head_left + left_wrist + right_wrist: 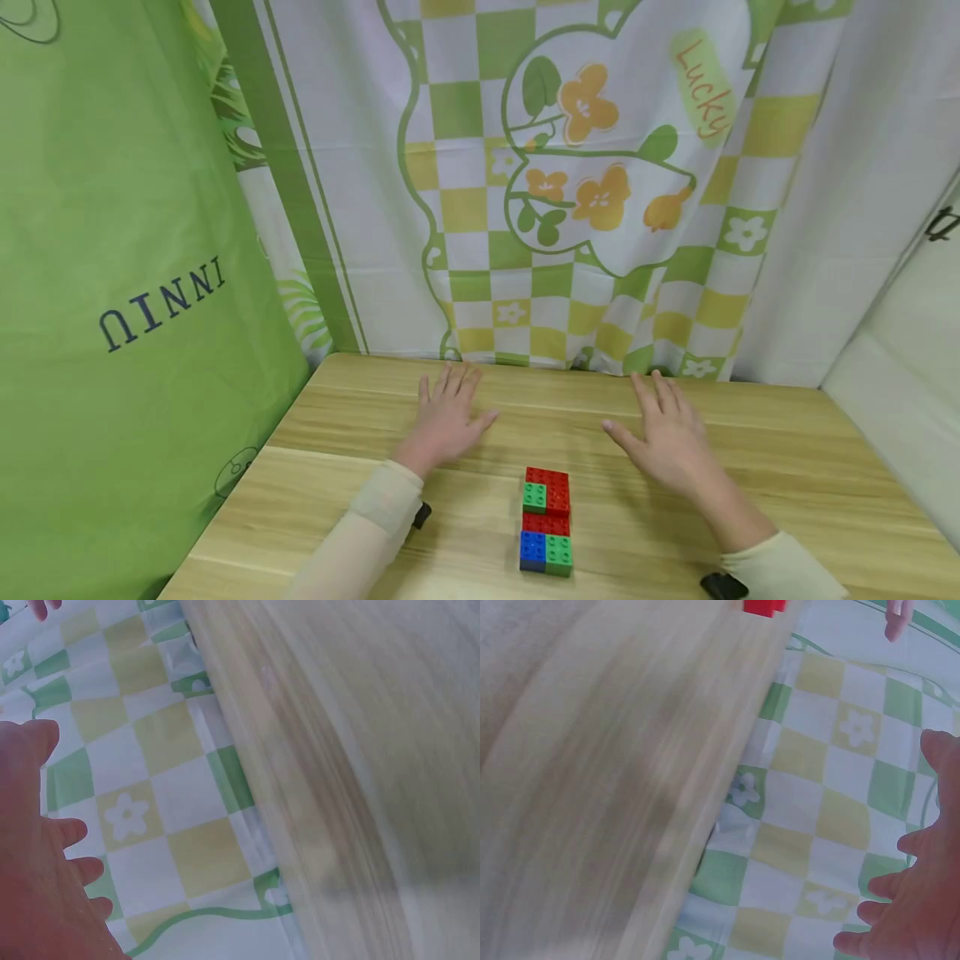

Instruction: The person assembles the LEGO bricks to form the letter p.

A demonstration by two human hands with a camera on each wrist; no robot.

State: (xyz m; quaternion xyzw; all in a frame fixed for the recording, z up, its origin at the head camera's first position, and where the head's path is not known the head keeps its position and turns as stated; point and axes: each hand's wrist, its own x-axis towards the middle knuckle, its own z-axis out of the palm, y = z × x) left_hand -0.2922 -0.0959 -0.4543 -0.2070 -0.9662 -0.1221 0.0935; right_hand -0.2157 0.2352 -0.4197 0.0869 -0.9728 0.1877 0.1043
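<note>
My left hand [447,421] is held over the table to the left of a small group of toy building bricks, its fingers spread and holding nothing. On the other side, my right hand [670,437] has straight fingers and a thumb stretched out, also without anything in it. Between the forearms, the bricks sit joined or close together. Red bricks [558,492] make up the far and middle part, with a green brick [534,497] on top at the left. At the near end are a blue brick [532,550] and a second green brick [558,553], side by side.
The wooden table [345,400] reaches back to a checked curtain [510,292] with flowers and the word "Lucky". A green cloth [150,417] hangs along the left side. White fabric [900,417] borders the right.
</note>
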